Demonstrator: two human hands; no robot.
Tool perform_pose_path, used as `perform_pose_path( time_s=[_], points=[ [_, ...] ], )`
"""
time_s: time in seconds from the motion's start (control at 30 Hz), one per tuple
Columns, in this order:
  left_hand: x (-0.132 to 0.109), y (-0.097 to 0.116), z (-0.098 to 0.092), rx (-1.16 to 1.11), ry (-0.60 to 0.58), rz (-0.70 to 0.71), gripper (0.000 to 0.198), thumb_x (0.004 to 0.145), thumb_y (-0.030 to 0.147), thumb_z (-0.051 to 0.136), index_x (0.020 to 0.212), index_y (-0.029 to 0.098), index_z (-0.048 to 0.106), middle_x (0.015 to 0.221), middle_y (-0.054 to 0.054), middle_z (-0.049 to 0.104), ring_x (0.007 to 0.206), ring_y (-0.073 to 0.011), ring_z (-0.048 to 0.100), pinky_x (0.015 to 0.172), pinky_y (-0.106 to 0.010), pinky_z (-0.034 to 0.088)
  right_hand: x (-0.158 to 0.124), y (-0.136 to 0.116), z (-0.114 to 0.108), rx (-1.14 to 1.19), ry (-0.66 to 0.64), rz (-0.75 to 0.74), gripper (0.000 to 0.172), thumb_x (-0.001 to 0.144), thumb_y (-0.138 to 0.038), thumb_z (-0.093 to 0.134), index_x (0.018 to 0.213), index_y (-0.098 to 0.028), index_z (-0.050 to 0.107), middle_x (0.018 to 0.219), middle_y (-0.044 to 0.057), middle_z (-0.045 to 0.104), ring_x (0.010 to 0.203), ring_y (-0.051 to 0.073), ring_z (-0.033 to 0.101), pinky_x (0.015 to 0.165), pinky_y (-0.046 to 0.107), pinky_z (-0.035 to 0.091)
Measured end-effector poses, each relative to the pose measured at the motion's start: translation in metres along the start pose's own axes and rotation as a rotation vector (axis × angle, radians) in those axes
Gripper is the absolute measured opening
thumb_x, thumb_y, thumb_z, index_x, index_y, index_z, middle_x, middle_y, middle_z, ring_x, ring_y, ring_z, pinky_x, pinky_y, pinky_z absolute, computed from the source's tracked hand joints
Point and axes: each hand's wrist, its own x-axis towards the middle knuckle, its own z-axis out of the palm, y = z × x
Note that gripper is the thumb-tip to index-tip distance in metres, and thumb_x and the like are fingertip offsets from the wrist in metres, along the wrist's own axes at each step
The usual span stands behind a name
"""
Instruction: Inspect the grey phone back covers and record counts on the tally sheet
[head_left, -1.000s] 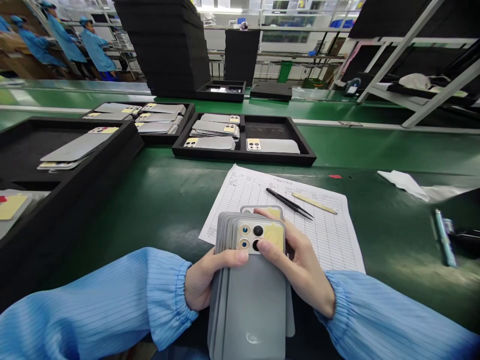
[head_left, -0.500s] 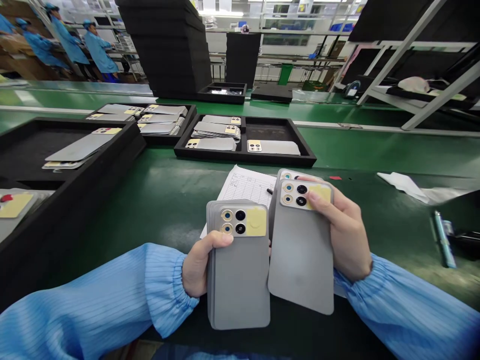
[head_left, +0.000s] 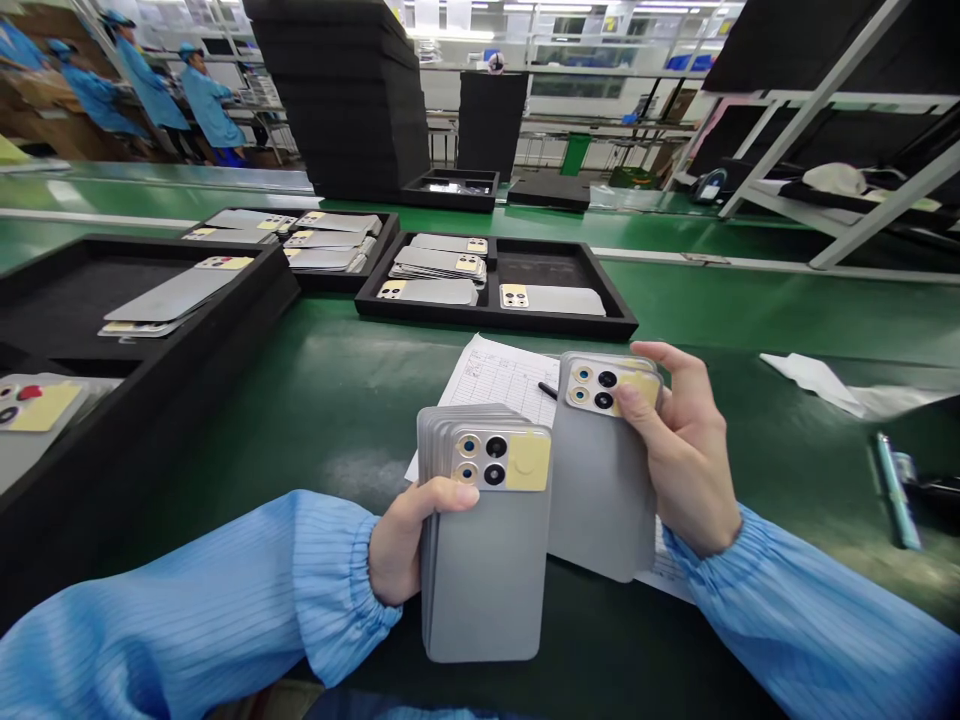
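My left hand (head_left: 409, 535) is closed around a fanned stack of grey phone back covers (head_left: 487, 570), its thumb pressing just below the lens area of the top one. Each visible camera plate carries dark and gold-ringed lenses and a yellow film patch. To the right, my right hand (head_left: 686, 450) pinches a thinner bunch of the same phone back covers (head_left: 604, 480) by the upper right corner. Its thumb lies on the yellow film and the index finger is lifted behind. The lower left edge of this bunch is close behind the left stack; whether they touch is unclear.
A printed form (head_left: 487, 370) and a black pen (head_left: 547, 390) lie behind the covers. Black trays (head_left: 495, 318) holding more covers stand beyond and at the left (head_left: 225, 350). A white scrap (head_left: 810, 380) and light-blue pen (head_left: 896, 490) lie right. Co-workers (head_left: 210, 105) stand far left.
The top cover of the left stack has slid right, and the stack looks more fanned. My right hand's bunch has shifted back and tucked behind the left stack; its index finger has lifted.
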Motion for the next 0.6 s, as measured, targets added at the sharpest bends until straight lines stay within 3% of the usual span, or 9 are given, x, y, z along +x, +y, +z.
perform_pose_path(
  time_s=[0.1,0.17,0.33,0.5,0.6],
  points=[
    [0.0,-0.001,0.001,-0.014,0.023,-0.028,0.047,0.056,0.035,0.066,0.095,0.01,0.064,0.083,-0.01,0.063,0.08,-0.0258,0.056,0.079,-0.041,0.043,-0.002,-0.001,0.001,-0.159,-0.075,-0.088,0.018,0.087,-0.035,0.051,0.1,-0.029,0.06,0.099,0.001,0.063,0.091,0.022,0.06,0.075,0.034,0.049],
    [0.0,-0.002,0.002,-0.012,0.042,-0.036,0.049,0.055,0.035,0.066,0.097,0.009,0.063,0.084,-0.011,0.064,0.078,-0.025,0.057,0.078,-0.041,0.044,-0.004,-0.003,0.003,-0.239,-0.122,-0.143,0.018,0.088,-0.033,0.048,0.091,-0.027,0.065,0.1,0.0,0.064,0.096,0.022,0.057,0.081,0.035,0.046],
    [-0.001,-0.002,0.0,-0.003,0.083,-0.01,0.048,0.057,0.031,0.067,0.099,0.01,0.063,0.082,-0.011,0.067,0.078,-0.0261,0.06,0.07,-0.036,0.046,-0.008,-0.006,0.006,-0.292,-0.103,-0.201,0.019,0.088,-0.031,0.048,0.093,-0.027,0.067,0.098,0.0,0.066,0.096,0.023,0.058,0.08,0.035,0.046],
    [-0.001,-0.002,0.0,-0.093,-0.045,-0.072,0.04,0.062,0.031,0.065,0.097,0.012,0.066,0.086,-0.01,0.069,0.077,-0.0208,0.062,0.072,-0.031,0.048,-0.015,-0.007,0.013,-0.225,-0.182,-0.128,0.02,0.088,-0.033,0.049,0.094,-0.025,0.067,0.1,0.0,0.066,0.098,0.021,0.058,0.084,0.034,0.046],
    [0.0,-0.002,0.002,-0.09,-0.042,-0.088,0.043,0.062,0.032,0.066,0.099,0.011,0.065,0.084,-0.01,0.069,0.077,-0.0205,0.062,0.073,-0.031,0.048,-0.024,-0.006,0.018,-0.112,-0.28,-0.04,0.029,0.092,-0.037,0.04,0.096,-0.025,0.067,0.102,0.0,0.066,0.1,0.02,0.058,0.089,0.035,0.044]
  ],
)
